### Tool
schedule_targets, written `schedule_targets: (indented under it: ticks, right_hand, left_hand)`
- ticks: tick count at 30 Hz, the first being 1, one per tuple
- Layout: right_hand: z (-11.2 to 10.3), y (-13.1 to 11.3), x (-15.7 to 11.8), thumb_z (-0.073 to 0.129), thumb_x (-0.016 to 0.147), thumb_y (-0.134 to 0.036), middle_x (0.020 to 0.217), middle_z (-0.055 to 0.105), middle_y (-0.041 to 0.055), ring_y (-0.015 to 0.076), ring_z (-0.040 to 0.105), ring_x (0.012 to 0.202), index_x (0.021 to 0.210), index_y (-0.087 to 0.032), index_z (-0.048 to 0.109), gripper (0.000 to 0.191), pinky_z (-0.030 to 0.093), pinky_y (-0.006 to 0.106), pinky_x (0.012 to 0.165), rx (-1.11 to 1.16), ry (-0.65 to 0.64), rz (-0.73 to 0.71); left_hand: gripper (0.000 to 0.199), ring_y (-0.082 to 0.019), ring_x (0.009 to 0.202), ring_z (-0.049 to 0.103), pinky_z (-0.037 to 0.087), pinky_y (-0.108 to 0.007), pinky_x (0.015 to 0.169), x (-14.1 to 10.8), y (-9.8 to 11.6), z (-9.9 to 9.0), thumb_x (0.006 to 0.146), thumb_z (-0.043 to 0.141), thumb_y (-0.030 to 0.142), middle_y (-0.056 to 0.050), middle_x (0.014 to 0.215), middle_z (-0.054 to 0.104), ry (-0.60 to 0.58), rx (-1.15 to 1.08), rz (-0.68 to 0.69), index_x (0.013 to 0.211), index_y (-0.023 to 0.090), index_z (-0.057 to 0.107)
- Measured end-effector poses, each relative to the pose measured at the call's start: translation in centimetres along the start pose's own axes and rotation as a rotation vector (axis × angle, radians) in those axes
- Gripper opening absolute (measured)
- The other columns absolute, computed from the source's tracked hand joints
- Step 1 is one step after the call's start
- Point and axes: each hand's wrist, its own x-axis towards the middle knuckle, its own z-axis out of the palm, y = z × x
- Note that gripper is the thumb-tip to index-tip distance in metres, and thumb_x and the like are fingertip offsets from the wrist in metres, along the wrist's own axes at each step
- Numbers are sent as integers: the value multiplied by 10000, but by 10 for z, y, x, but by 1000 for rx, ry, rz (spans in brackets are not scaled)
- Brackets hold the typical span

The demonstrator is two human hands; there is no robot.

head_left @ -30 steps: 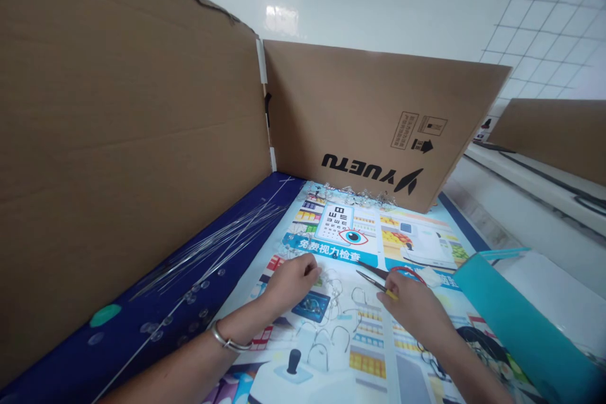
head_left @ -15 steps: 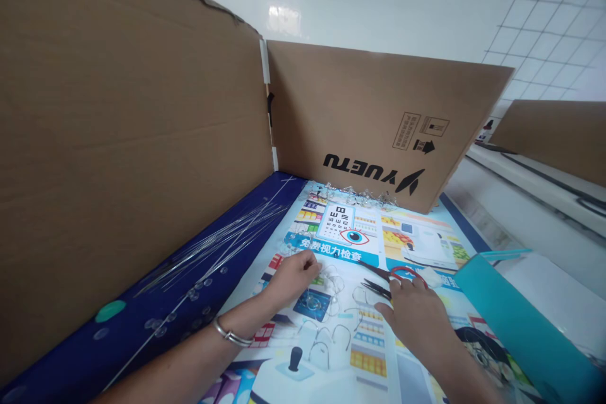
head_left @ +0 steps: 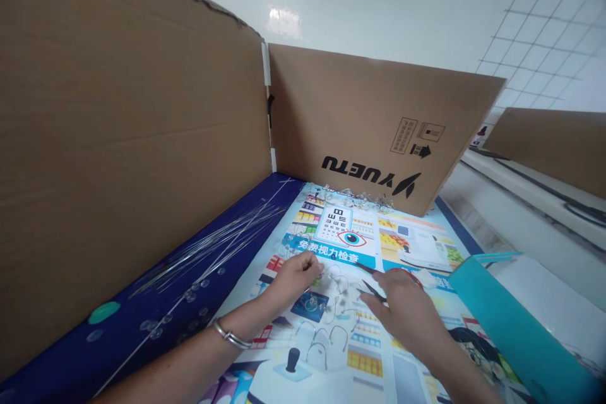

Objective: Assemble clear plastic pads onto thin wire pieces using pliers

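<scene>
The scissors [head_left: 366, 269] lie flat; the dark blades point left, and the red handle is partly covered. The pliers [head_left: 375, 292] lie just beside them, dark tips pointing left, grips hidden. Thin bent wires [head_left: 317, 344] lie nearer the viewer, curved into arches, near small clear pieces [head_left: 338, 298].
</scene>
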Motion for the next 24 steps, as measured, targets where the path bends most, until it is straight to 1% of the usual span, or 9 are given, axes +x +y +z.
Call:
schedule_targets:
  ticks: [3, 5, 7, 10, 13, 16, 19, 24]
  right_hand:
    - [3, -12, 7, 483, 802, -509, 906, 621, 33, 166, 557, 749, 1066, -233, 570, 391, 376, 262, 624, 391, -151, -52]
    - [11, -16, 15, 519, 779, -507, 875, 624, 24, 161, 559, 744, 1107, -224, 553, 435, 378, 255, 622, 596, -176, -46]
    - [21, -18, 24, 554, 751, -509, 834, 615, 33, 162, 553, 729, 1043, -189, 584, 435, 378, 252, 604, 774, -169, 3]
    - [30, -20, 33, 517, 778, -487, 694, 583, 9, 136, 531, 643, 895, -171, 606, 348, 373, 237, 561, 850, -187, 15]
    - [34, -21, 36, 499, 791, -454, 647, 560, -11, 104, 495, 583, 798, -174, 582, 292, 359, 215, 528, 908, -179, 38]
    - [38, -18, 34, 512, 781, -415, 594, 538, -28, 75, 429, 498, 737, -175, 559, 248, 323, 198, 477, 951, -179, 61]
    - [44, -15, 32, 514, 776, -396, 578, 529, -37, 61, 388, 458, 718, -180, 538, 224, 302, 191, 451, 986, -176, 70]
    - [49, -14, 29, 516, 771, -436, 579, 507, -44, 65, 391, 470, 728, -191, 512, 248, 304, 192, 452, 1038, -165, 61]
  left_hand:
    - [262, -84, 495, 388, 310, -190, 475, -2, 2, 1, 795, 527, 389, 61, 557, 402, -34, -37, 14, 671, 168, 466]
    - [263, -81, 492, 389, 313, -189, 473, -2, 2, 2, 802, 525, 392, 61, 556, 407, -52, -57, 13, 679, 166, 470]
    - [266, -78, 485, 392, 321, -188, 471, -2, 3, 2, 805, 526, 395, 60, 559, 418, -63, -73, 9, 684, 165, 470]
    - [271, -71, 470, 402, 326, -183, 460, -3, 6, 3, 797, 539, 404, 62, 566, 424, -71, -86, -26, 691, 166, 467]
    - [283, -69, 465, 411, 318, -175, 446, -5, 9, 5, 777, 559, 421, 67, 564, 422, -83, -101, -65, 691, 169, 464]
    - [290, -67, 461, 408, 317, -174, 445, -7, 10, 7, 761, 577, 428, 68, 555, 428, -119, -123, -69, 688, 170, 466]
    - [278, -67, 458, 412, 310, -174, 446, -9, 9, 9, 770, 572, 420, 64, 544, 443, -142, -127, -69, 699, 168, 476]
    - [282, -69, 453, 392, 292, -179, 444, -9, 8, 9, 771, 570, 426, 66, 523, 427, -131, -104, -52, 692, 171, 477]
